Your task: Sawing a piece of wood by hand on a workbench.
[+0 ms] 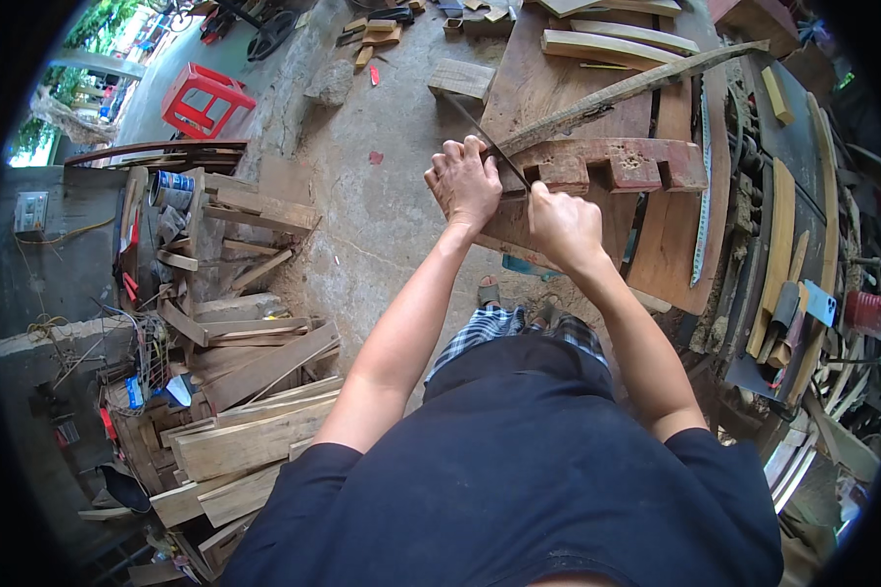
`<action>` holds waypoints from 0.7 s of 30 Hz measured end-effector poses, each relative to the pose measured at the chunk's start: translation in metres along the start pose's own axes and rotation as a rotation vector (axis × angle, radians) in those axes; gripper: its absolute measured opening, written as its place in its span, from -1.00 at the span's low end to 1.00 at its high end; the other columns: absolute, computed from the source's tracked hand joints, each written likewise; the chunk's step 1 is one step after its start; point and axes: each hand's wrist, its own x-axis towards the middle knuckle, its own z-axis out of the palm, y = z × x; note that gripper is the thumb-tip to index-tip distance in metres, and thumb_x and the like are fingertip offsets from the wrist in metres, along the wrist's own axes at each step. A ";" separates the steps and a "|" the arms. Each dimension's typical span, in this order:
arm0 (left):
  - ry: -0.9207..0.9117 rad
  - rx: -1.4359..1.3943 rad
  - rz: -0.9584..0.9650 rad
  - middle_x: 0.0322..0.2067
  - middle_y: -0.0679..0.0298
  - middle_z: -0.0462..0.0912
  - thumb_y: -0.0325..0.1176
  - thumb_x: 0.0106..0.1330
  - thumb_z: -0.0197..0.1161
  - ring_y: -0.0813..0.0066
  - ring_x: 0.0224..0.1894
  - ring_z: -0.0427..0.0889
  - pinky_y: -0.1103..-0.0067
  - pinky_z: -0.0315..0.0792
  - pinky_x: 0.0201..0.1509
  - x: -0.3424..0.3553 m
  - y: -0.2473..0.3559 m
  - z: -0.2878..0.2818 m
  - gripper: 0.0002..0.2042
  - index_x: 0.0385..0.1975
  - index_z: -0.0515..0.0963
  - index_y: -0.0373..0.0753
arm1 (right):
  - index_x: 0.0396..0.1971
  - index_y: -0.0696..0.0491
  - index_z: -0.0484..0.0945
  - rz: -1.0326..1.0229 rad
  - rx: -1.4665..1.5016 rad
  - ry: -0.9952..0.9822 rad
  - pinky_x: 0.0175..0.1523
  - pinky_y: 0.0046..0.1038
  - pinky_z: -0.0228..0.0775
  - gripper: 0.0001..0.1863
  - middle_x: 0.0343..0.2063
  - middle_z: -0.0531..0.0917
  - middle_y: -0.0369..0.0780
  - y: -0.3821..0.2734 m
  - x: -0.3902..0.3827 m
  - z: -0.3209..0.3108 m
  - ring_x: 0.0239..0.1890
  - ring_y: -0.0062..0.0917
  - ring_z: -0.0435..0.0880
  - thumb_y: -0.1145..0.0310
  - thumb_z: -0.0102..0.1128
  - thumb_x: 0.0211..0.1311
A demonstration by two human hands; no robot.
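Head view: right hand (566, 225) clenched around the near end of a dark tool (486, 138), thin and straight, slanting far-left past the bench's (548, 88) left edge. Left hand (463, 183) curled at that same edge, fingers bent, right beside the tool; can't tell what it grips, if anything.

Red block (636, 164), notched, lies across the bench from just by the hands toward the right edge. Strip (617, 100), long and rough, slants behind it from near the left hand toward the far-right corner. Pale curved pieces (607, 47) at the far edge. Toothed band (702, 196) along the right edge. Wood block (463, 78) just off the left edge, far part.

Right of the bench: planks (779, 254), pale blue phone (818, 303), red container (864, 313). Left, on the floor: stacked boards (255, 440), paint can (172, 188); red stool (204, 101) farther off.
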 end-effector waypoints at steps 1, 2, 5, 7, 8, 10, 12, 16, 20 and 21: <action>0.003 -0.001 0.012 -0.17 0.26 0.39 -0.17 0.22 0.19 0.21 -0.02 0.37 0.28 0.18 0.03 0.002 0.007 0.000 -0.77 -0.16 0.43 -0.01 | -0.44 0.07 0.52 0.011 -0.004 0.001 -0.43 -0.24 0.54 -0.85 -0.56 0.68 -0.04 0.000 0.011 0.004 -0.48 -0.22 0.73 0.36 -0.02 0.14; -0.021 -0.008 0.010 -0.17 0.26 0.39 -0.18 0.22 0.19 0.21 -0.02 0.37 0.28 0.18 0.03 0.002 0.010 -0.001 -0.77 -0.17 0.43 -0.01 | -0.43 0.07 0.52 -0.001 0.028 0.058 -0.42 -0.24 0.54 -0.85 -0.56 0.69 -0.05 -0.001 0.027 0.012 -0.48 -0.22 0.73 0.35 -0.01 0.14; -0.043 -0.025 0.016 -0.17 0.26 0.39 -0.18 0.22 0.20 0.20 -0.03 0.37 0.28 0.18 0.03 0.005 0.011 -0.001 -0.77 -0.17 0.43 -0.01 | -0.42 0.07 0.52 -0.006 0.053 0.116 -0.41 -0.24 0.54 -0.85 -0.55 0.69 -0.05 -0.002 0.038 0.016 -0.47 -0.21 0.73 0.34 -0.01 0.15; -0.028 -0.022 0.012 -0.17 0.26 0.39 -0.18 0.22 0.19 0.20 -0.03 0.37 0.28 0.18 0.02 0.001 0.002 0.000 -0.77 -0.17 0.43 -0.01 | -0.42 0.07 0.52 -0.008 0.050 0.108 -0.40 -0.23 0.55 -0.84 -0.54 0.69 -0.05 -0.006 0.032 0.014 -0.46 -0.21 0.73 0.34 -0.02 0.16; -0.012 -0.020 0.012 -0.17 0.26 0.39 -0.18 0.22 0.19 0.20 -0.03 0.37 0.28 0.18 0.01 0.001 -0.003 0.002 -0.77 -0.17 0.43 -0.01 | -0.41 0.07 0.52 -0.001 0.036 0.040 -0.39 -0.23 0.54 -0.84 -0.52 0.69 -0.04 -0.005 0.016 0.008 -0.44 -0.21 0.73 0.35 -0.02 0.16; -0.015 -0.019 -0.002 -0.16 0.25 0.41 -0.17 0.22 0.20 0.19 -0.02 0.39 0.26 0.20 0.02 -0.001 -0.003 0.000 -0.76 -0.16 0.43 0.00 | -0.40 0.07 0.52 0.003 0.020 -0.034 -0.39 -0.22 0.54 -0.84 -0.50 0.69 -0.03 -0.003 0.001 0.000 -0.43 -0.21 0.73 0.35 -0.02 0.17; -0.028 -0.020 -0.004 -0.15 0.25 0.42 -0.14 0.22 0.20 0.18 -0.01 0.40 0.24 0.21 0.02 -0.001 0.003 0.000 -0.75 -0.15 0.43 0.00 | -0.40 0.06 0.53 0.055 -0.002 -0.079 -0.38 -0.22 0.55 -0.85 -0.48 0.69 -0.02 -0.002 -0.004 -0.004 -0.41 -0.22 0.73 0.36 -0.02 0.17; -0.028 0.002 0.010 -0.17 0.25 0.42 -0.15 0.22 0.19 0.18 -0.02 0.40 0.26 0.20 0.01 0.003 0.006 -0.002 -0.75 -0.15 0.43 0.00 | -0.42 0.06 0.53 0.014 0.033 0.038 -0.34 -0.22 0.55 -0.86 -0.50 0.69 -0.03 -0.013 0.042 0.008 -0.41 -0.21 0.73 0.36 -0.01 0.15; 0.004 -0.011 0.036 -0.17 0.25 0.42 -0.15 0.22 0.19 0.18 -0.02 0.40 0.26 0.20 0.01 0.004 0.002 0.000 -0.76 -0.16 0.43 0.00 | -0.45 0.05 0.50 -0.003 -0.001 0.096 -0.42 -0.20 0.54 -0.88 -0.54 0.68 -0.04 -0.006 0.020 0.012 -0.48 -0.21 0.72 0.35 0.02 0.15; -0.004 -0.013 0.018 -0.17 0.25 0.42 -0.15 0.22 0.19 0.18 -0.02 0.40 0.26 0.20 0.01 0.003 -0.001 -0.001 -0.76 -0.16 0.43 0.00 | -0.45 0.05 0.50 -0.010 0.002 0.095 -0.42 -0.20 0.54 -0.88 -0.54 0.68 -0.04 -0.005 0.008 0.009 -0.48 -0.21 0.72 0.35 0.02 0.15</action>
